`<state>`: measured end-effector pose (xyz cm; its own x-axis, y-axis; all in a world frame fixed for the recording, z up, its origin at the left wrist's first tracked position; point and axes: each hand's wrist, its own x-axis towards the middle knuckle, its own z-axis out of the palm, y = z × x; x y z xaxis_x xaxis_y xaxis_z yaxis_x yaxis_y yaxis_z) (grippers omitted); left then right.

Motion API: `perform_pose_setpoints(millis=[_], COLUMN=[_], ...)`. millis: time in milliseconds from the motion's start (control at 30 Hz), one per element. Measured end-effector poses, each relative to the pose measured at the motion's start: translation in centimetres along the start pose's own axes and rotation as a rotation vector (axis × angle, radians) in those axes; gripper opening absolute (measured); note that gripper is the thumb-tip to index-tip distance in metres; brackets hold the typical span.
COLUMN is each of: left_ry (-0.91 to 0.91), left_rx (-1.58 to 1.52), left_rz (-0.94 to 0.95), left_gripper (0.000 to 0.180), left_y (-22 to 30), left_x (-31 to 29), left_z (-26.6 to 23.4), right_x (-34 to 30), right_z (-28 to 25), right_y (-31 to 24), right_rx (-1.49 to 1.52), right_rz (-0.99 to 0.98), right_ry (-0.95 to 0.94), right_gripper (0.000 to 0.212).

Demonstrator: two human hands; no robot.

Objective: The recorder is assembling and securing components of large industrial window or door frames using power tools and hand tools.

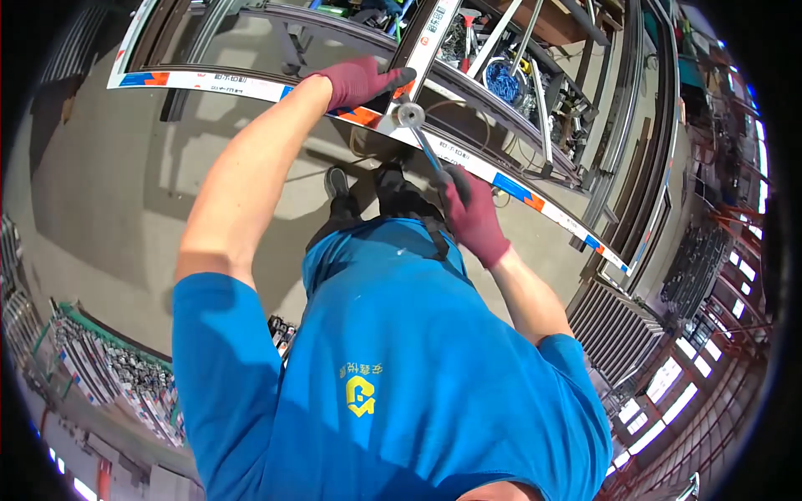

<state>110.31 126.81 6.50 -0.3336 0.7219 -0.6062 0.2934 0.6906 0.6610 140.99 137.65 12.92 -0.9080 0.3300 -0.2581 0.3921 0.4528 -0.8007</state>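
A long metal frame (225, 83), partly covered with white, blue and orange printed film, lies across in front of me. My left hand (361, 83), in a maroon glove with dark fingertips, grips it beside the joint with a crossbar (430, 37). Its stretched finger reaches the crossbar; the other fingers are partly hidden. In my right hand (474, 210), gloved alike, is the handle of a hammer (409, 115). The hammer's round metal head is over the joint, and its handle slants down toward me. Whether the head touches the frame I cannot tell.
Beyond the frame, a round container of blue pieces (504, 82) and a red-handled tool (468, 37) sit among metal parts. Long profiles (622, 108) run along the right. Stacked profiles (616, 321) stand to the lower right, and a rack of parts (117, 367) to the lower left.
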Motion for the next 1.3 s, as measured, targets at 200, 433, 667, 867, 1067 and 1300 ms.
perform_pose_setpoints(millis=[200, 433, 667, 867, 1067, 1300], left_ry=[0.036, 0.138, 0.130, -0.041, -0.155, -0.033], left_rx=[-0.085, 0.042, 0.131, -0.082, -0.152, 0.172], left_rz=[0.034, 0.251, 0.272, 0.008, 0.088, 0.116], left_gripper=[0.093, 0.091, 0.094, 0.084, 0.071, 0.074], left_y=[-2.1, -1.4, -5.4, 1.3, 0.3, 0.6], left_x=[0.7, 1.0, 3.4, -2.5, -1.6, -2.2], left_z=[0.7, 1.0, 1.5, -0.9, 0.0, -0.1], right_x=[-1.0, -0.5, -1.0, -2.7, -2.8, 1.5], right_z=[-2.5, 0.9, -2.0, -1.6, -4.6, -10.5], right_y=[-6.4, -0.7, -3.3, 0.6, 1.5, 4.9], right_rx=[0.129, -0.037, 0.230, 0.415, 0.581, 0.555], right_rz=[-0.214, -0.052, -0.098, 0.170, 0.427, 0.512], right_ry=[0.076, 0.048, 0.123, 0.185, 0.161, 0.195], right_gripper=[0.052, 0.025, 0.040, 0.039, 0.035, 0.025])
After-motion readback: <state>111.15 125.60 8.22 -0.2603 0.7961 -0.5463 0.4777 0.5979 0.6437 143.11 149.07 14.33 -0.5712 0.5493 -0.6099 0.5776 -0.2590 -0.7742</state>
